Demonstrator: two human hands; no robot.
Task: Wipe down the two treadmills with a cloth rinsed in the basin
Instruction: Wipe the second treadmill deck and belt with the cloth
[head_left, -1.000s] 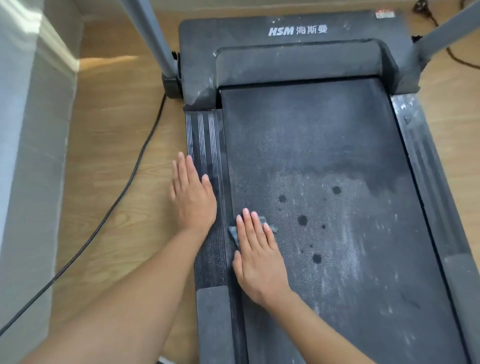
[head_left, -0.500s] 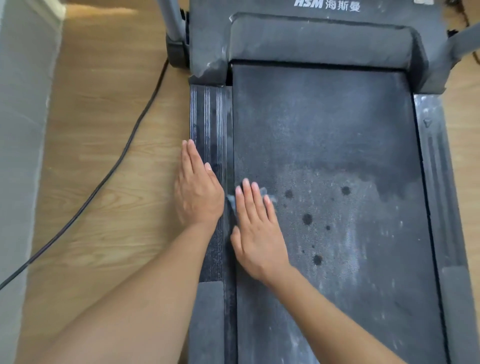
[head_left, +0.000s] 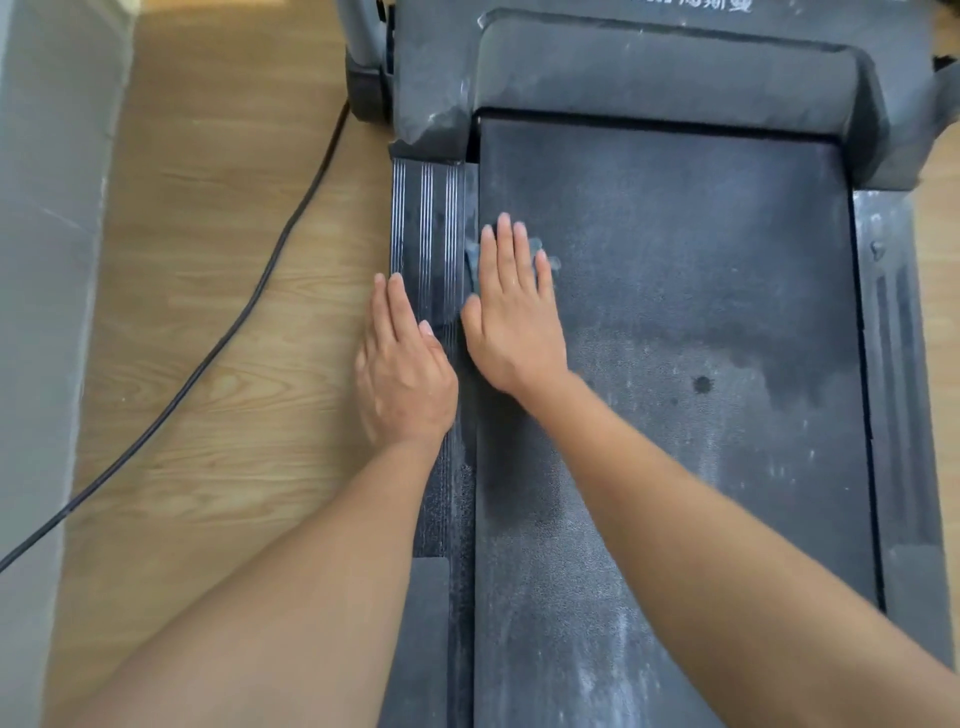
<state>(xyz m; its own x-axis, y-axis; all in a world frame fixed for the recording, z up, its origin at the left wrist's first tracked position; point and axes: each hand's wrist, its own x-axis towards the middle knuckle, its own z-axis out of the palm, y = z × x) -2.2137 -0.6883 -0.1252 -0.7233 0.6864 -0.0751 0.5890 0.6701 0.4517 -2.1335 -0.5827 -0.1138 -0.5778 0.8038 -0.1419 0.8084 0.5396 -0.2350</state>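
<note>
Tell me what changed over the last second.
The right hand, flat on the cloth, slid it forward along the left edge of the belt toward the motor cover, passing the left hand. Nothing was gripped or released. The left hand stayed flat on the side rail.

You can read nothing for certain here: the only white lettering (head_left: 691, 4), on the motor cover (head_left: 431, 67) of the treadmill (head_left: 675, 312), is cropped by the top edge.

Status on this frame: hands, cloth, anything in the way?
Right hand flat, pressing cloth on belt. Left hand flat on side rail. Cable on floor, off to the left.
</note>
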